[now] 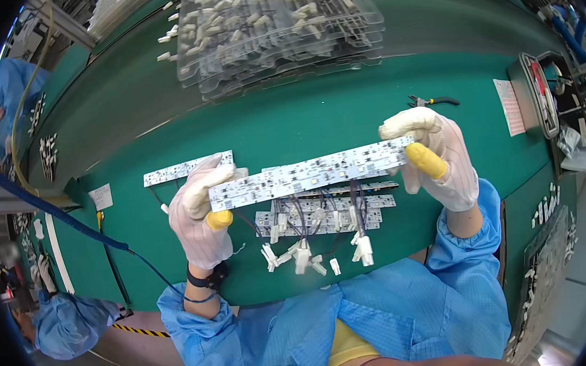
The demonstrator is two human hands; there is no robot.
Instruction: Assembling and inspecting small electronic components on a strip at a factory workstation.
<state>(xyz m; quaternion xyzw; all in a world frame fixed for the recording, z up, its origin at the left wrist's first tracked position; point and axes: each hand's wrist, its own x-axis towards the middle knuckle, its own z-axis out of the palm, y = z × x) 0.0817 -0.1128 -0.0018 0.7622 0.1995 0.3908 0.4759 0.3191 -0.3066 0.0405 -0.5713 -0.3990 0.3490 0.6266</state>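
Observation:
A long white LED circuit board is held up lengthwise, its right end slightly higher. My left hand, in a white glove with a yellow thumb cover, pinches the left end. The right end is gripped by my right hand, gloved likewise. Below it, more boards lie stacked on the green mat, with dark wires and white connectors spread toward me. Another board lies behind my left hand, partly covered by it.
Stacked clear plastic trays full of wired boards stand at the far side. Pliers lie beyond my right hand, near a metal tool box. A blue hose crosses the left side. A co-worker's blue sleeve shows at lower left.

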